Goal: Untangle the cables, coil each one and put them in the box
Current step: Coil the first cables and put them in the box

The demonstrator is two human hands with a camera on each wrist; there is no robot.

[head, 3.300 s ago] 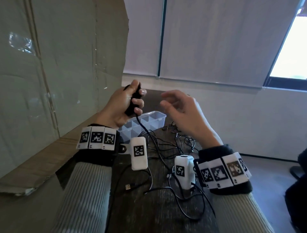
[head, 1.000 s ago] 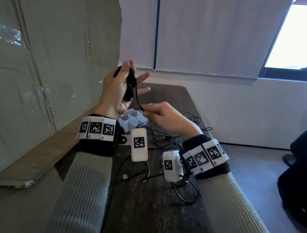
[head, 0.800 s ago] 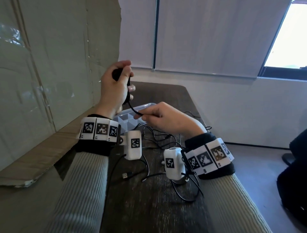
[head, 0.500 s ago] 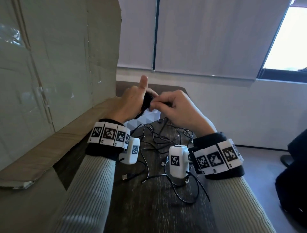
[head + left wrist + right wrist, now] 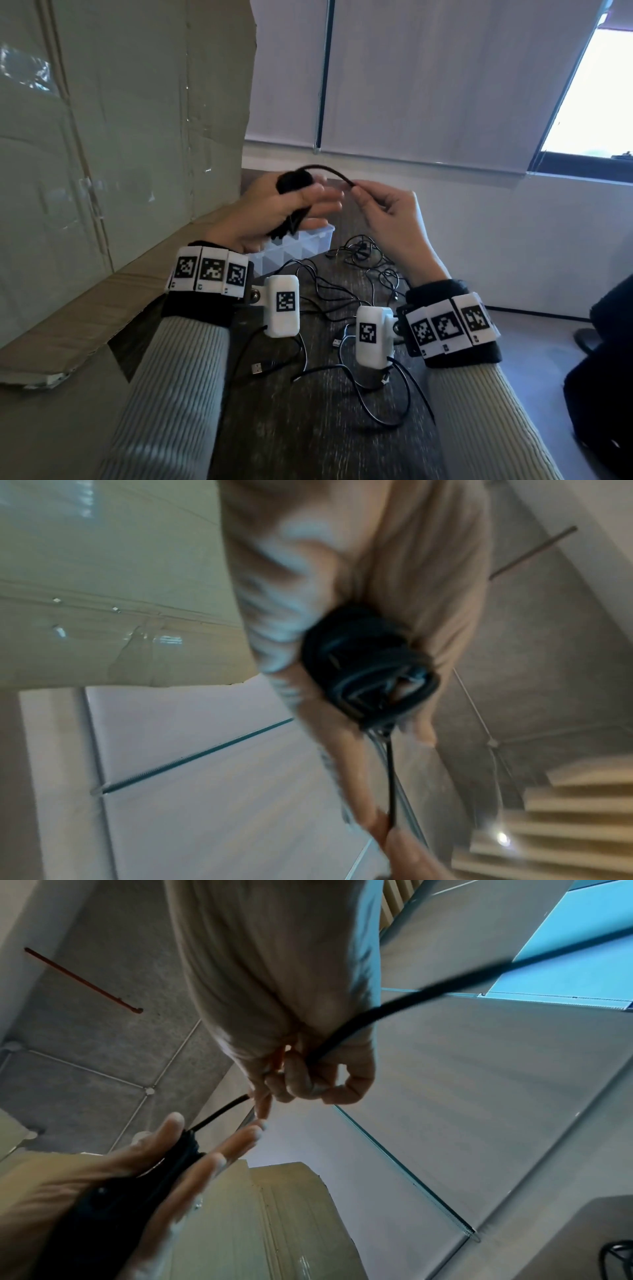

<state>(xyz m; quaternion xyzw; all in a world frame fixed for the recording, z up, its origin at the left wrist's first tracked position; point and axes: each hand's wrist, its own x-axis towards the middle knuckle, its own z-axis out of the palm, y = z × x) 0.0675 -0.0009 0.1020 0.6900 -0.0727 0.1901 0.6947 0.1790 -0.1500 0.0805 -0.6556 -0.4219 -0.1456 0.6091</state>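
Note:
My left hand (image 5: 301, 202) holds a black cable wound into a tight coil (image 5: 294, 181) above the table; the thumb presses the coil into the palm and the fingers lie stretched out. From the coil (image 5: 366, 664) a short free tail (image 5: 329, 171) arcs right to my right hand (image 5: 358, 192), which pinches it between thumb and forefinger. The right wrist view shows that pinch (image 5: 308, 1080), with the tail (image 5: 377, 1012) running out behind the hand. A clear plastic compartment box (image 5: 308, 245) sits on the table under my left hand. Thin black cables (image 5: 363, 263) lie tangled beside it.
A tall cardboard sheet (image 5: 120, 137) stands along the left side of the dark wooden table (image 5: 308, 438). Loose cable loops and a USB plug (image 5: 257, 368) lie near my wrists. The table's right edge drops to the floor, where a dark shape (image 5: 609, 377) stands.
Half a second ago both hands met at the coil. Since then my right hand has drawn the tail out to the right and my left fingers have spread.

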